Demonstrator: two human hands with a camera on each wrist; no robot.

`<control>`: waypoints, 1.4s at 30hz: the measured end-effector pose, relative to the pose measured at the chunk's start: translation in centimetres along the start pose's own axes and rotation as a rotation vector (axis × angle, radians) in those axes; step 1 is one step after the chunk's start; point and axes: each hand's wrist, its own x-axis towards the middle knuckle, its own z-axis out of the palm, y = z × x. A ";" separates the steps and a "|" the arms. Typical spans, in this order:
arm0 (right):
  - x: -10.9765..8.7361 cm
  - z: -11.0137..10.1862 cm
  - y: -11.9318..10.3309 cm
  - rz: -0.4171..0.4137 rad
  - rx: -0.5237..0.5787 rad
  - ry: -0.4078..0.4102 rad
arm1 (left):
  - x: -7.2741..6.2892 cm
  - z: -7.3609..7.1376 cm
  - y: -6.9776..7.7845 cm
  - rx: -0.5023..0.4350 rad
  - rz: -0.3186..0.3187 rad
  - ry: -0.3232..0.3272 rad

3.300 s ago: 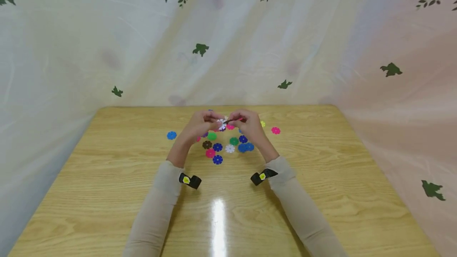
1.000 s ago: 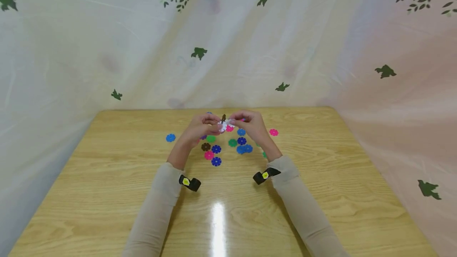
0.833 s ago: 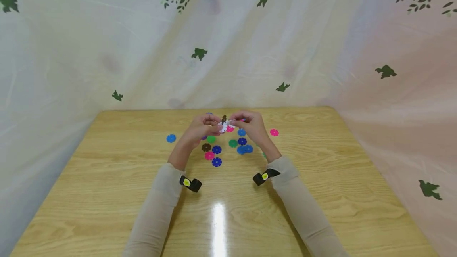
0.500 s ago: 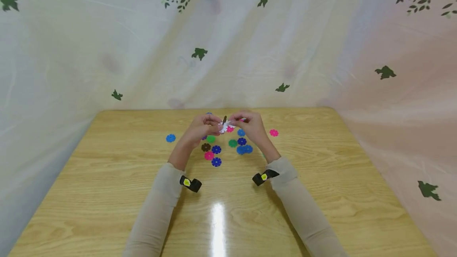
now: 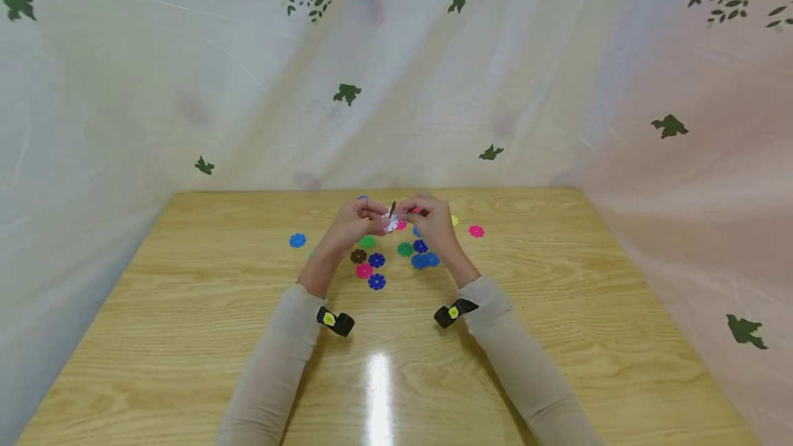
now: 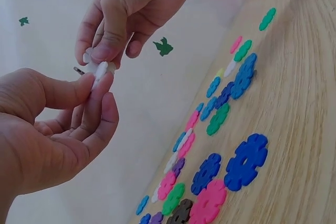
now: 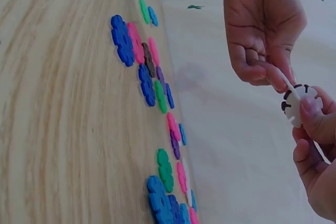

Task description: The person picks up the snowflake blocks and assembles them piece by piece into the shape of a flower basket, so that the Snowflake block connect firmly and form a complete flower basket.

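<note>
Both hands meet above the far part of the table. My left hand (image 5: 350, 229) pinches a white notched flower disc (image 5: 390, 224) between thumb and fingers; in the left wrist view this white disc (image 6: 100, 77) stands edge-on. My right hand (image 5: 434, 222) pinches a second white disc (image 7: 295, 111) against it, its face showing in the right wrist view. A brown disc (image 5: 392, 210) sticks up edge-on from the white ones, and its dark lobes (image 7: 286, 106) show behind them. Fingers hide much of the joined pieces.
On the wooden table (image 5: 526, 349) lie scattered flower discs: dark blue (image 5: 376, 281), pink (image 5: 364, 270), brown (image 5: 358, 256), green (image 5: 405, 249) and overlapping light blue ones (image 5: 425, 260). A pink disc (image 5: 476, 231) lies off to the right, a blue one (image 5: 297, 240) to the left. A curtain (image 5: 396, 88) hangs behind.
The white disc that lay on the table 3.3 seconds ago is gone from there, and my right hand now holds a white disc. The brown disc has turned upright; both hands have shifted slightly since.
</note>
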 end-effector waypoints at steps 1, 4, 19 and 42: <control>-0.1 0.1 0.0 0.001 -0.010 0.015 | 0.0 0.2 0.0 -0.002 0.007 0.006; -0.2 0.0 0.1 0.009 -0.024 0.031 | 0.0 0.6 0.0 0.001 0.031 0.028; 0.1 -1.5 -0.1 0.159 0.087 -0.132 | -0.1 -0.6 0.1 0.014 0.052 -0.194; 0.3 -5.4 1.9 0.218 -0.362 -0.762 | -0.1 -2.2 0.3 0.030 -0.010 -0.008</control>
